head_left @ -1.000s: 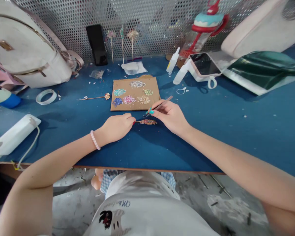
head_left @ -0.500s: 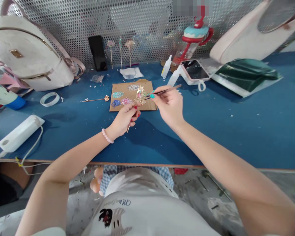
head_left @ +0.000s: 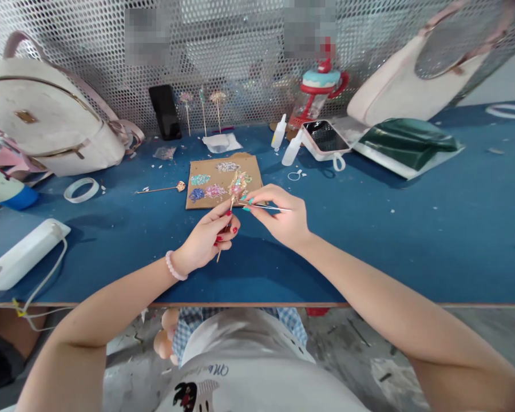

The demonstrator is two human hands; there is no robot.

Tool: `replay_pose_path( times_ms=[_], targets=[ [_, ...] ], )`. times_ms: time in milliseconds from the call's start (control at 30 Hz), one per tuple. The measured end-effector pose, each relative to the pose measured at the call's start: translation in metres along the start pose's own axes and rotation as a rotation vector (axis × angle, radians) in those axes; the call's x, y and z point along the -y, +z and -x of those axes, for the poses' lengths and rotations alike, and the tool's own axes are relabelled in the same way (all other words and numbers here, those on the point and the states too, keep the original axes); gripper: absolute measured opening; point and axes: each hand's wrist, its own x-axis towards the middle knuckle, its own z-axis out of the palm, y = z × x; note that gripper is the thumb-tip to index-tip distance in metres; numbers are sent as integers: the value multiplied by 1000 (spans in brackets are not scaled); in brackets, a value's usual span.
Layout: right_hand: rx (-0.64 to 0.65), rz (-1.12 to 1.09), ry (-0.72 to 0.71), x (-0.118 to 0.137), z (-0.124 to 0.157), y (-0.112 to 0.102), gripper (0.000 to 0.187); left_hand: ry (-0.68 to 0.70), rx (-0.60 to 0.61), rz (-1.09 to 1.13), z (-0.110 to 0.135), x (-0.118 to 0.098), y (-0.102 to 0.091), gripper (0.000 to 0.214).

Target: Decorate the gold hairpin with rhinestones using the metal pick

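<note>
Blue bench (head_left: 369, 240) is running across the frame, with a perforated metal screen (head_left: 240, 68) standing behind it.

Centre frame: left hand (head_left: 206, 237) is holding a hairpin (head_left: 235, 189). The grip is closed, with thumb and fingertips pinching the stem. Pin is tilting up and to the right, raised off the bench, its decorated head sitting over the lower right corner of the cardboard sheet (head_left: 251, 165).

Right hand (head_left: 283, 217) is just to the right of it, grip closed on tweezers (head_left: 264, 206). Tweezers are lying near horizontal and pointing left, with the tips meeting the hairpin just under its head. Can't tell if the tips are holding anything, too small.

Cardboard is carrying small piles of coloured chips (head_left: 206, 186). A spare gold pin (head_left: 163, 189) is lying flat just left of it.

Rest of the bench:
- Upper left: white backpack (head_left: 47, 114) is leaning on the screen.
- Left: tape ring (head_left: 81, 189) is sitting below the backpack, and a white power block (head_left: 21, 252) with its cable is at the left edge.
- Top centre: black phone (head_left: 165, 111) is propped against the screen, with three finished pins (head_left: 203, 109) standing upright beside it.
- Right of the cardboard: two glue bottles (head_left: 278, 133), then a pink-cased phone (head_left: 325, 136) and a red and teal cup (head_left: 320, 91).
- Upper right: green sheet (head_left: 407, 143) is lying flat, with a pale pink bag (head_left: 412, 86) behind it.
</note>
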Motion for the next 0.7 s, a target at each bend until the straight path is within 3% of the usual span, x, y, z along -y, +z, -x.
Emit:
replay_pose_path(
  times_ms=[233, 700],
  targets=[
    [9, 9, -53, 2, 1, 1, 5, -3, 8, 38, 0, 2, 0, 19],
    [58, 25, 30, -2, 4, 4, 5, -29, -23, 73, 0, 5, -3, 12]
  ],
)
